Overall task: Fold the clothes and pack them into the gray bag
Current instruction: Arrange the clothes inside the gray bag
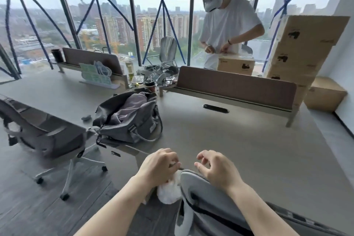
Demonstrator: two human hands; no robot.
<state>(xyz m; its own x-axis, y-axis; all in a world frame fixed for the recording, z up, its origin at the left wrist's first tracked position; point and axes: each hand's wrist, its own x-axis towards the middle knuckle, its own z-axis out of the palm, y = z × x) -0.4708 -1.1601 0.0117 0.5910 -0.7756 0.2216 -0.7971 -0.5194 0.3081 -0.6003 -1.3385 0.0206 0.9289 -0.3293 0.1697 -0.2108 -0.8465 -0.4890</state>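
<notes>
**White garment in the left hand, bag waiting open on the desk**

Head view. Left hand (160, 165) low in the centre, fingers curled and pinching a crumpled white garment (169, 190) that hangs beneath the palm, beside the gray backrest of an office chair (193, 182). Right hand (216, 168) just beside the left, over the chair's top edge, fingers loosely curled and apart, gripping nothing. Hands close together but not touching.

Gray duffel bag (128, 119) further out on the desk (239, 140), near the left front corner, well apart from the hands. Zip open, mouth gaping, grayish-purple clothing (132, 105) already bunched inside; carry handles flopped over the near side.

Handling, as a judgement: white garment probably thin, light and limp, unlikely to hold any shape unaided, so best spread flat on the bare desk top before folding; best gripped at two corners or along a hem, one hand each, not by the bunched middle. Bag soft-sided, mouth likely to sag shut, so probably worth holding open with one hand while packing.

Writing: pale patch on the bag's near side too blurred to read. Dark marks on the stacked cardboard boxes (298, 44) at right likewise unreadable. Greenish printed card (95, 74) against the far divider illegible.

Beyond the desk, a person in a white T-shirt (228, 23) working at another box.
</notes>
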